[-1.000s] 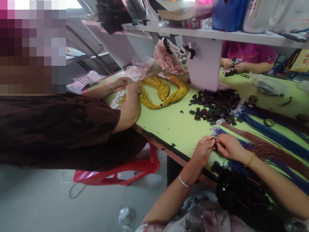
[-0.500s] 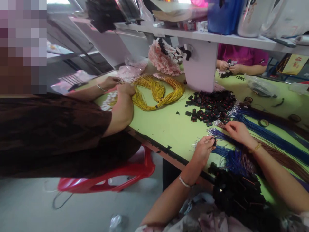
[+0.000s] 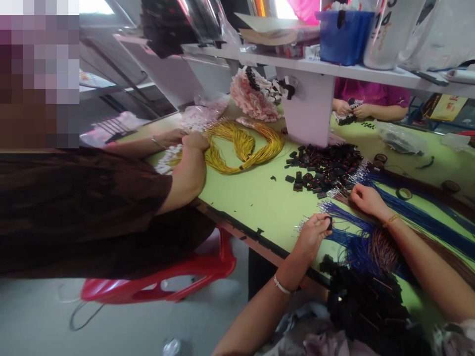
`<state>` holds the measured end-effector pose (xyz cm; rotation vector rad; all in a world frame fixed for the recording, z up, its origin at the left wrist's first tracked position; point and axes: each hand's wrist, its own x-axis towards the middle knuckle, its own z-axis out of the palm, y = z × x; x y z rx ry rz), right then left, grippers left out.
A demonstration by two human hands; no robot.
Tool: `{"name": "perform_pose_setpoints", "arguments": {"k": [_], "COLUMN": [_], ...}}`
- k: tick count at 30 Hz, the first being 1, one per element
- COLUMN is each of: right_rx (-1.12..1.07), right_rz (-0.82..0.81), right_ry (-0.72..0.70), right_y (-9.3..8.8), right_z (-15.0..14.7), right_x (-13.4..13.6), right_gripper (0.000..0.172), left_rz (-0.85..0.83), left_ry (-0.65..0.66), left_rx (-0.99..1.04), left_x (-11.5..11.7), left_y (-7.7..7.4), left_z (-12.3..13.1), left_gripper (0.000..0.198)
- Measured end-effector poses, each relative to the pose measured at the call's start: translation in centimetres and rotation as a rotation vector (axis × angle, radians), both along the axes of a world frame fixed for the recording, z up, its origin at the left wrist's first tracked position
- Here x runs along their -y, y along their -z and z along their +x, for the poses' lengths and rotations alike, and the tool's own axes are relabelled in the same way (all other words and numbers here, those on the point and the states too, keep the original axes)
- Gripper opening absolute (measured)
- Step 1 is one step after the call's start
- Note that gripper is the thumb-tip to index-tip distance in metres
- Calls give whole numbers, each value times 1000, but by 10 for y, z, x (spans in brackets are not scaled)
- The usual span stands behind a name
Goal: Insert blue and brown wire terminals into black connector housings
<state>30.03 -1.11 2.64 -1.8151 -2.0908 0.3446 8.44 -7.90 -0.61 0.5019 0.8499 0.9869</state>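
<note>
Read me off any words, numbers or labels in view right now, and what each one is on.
"14", apparently: on the white container on the shelf; its other marks are cut off or too blurred.
Yellow panel, far right: characters, too blurred to read.
Black piece in the left hand: no lettering can be made out.

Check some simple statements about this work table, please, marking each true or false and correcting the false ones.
1. The left hand holds a small black part. True.
2. The right hand is inside a plastic bag. False: it is beside the silver tips of the brown wires.
3. The yellow wires lie to the left of the loose black parts in the picture. True.
4. The stool is green. False: it is red.
5. The blue bin stands on the shelf. True.
</note>
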Motion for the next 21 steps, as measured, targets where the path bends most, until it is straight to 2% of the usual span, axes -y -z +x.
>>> {"name": "perform_pose_setpoints", "arguments": {"k": [6,10,13,16,21], "right_rx": [-386,-512,-519,-451,-363], "right_rz": [7,-88,-112,-64,-19], "right_ry": [-174,-218,-202,-182,-164], "right_y": [-19,-17,-8,-1,0], "right_z": [-40,-54,-55,-55,-56], "right_x": [15,32,46,58,65], "right_gripper": [13,11,9,11,13], "left_rz": [12,9,7,7,6], "left_ry": [-2,-21,-31,-25,-11], "left_rx": [37,71,96,113,129], "left_x": [1,1,1,0,-2], "left_y": [0,0,0,2,4], "left_z": [1,1,1,1,1], "left_gripper": [34,34,33,31,28]}}
